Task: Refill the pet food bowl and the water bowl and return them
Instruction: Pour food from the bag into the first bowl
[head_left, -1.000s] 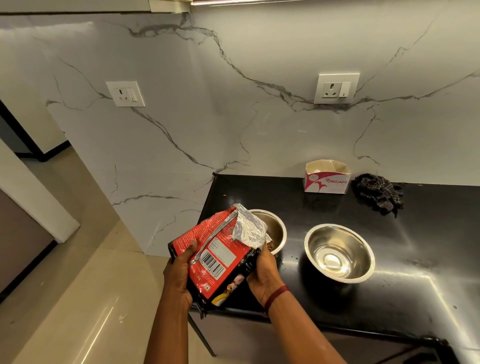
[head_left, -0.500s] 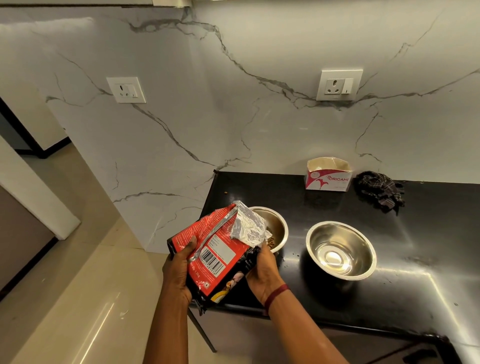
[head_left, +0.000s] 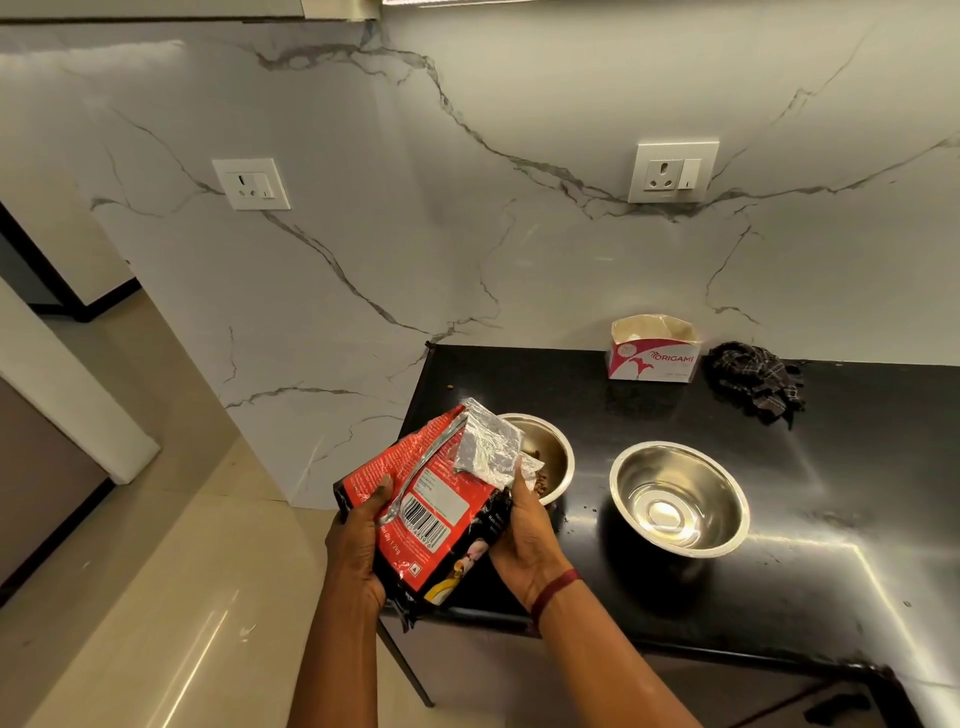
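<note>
The red food bag (head_left: 431, 512) sits a touch more upright between the left hand (head_left: 358, 535) and right hand (head_left: 524, 535) than a second ago, its silver mouth raised slightly over the food bowl (head_left: 550, 452), where kibble now shows

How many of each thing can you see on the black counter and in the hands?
Steel bowls: 2
Pet food bag: 1
Origami tissue box: 1
Dark checked cloth: 1
Total: 5
</note>
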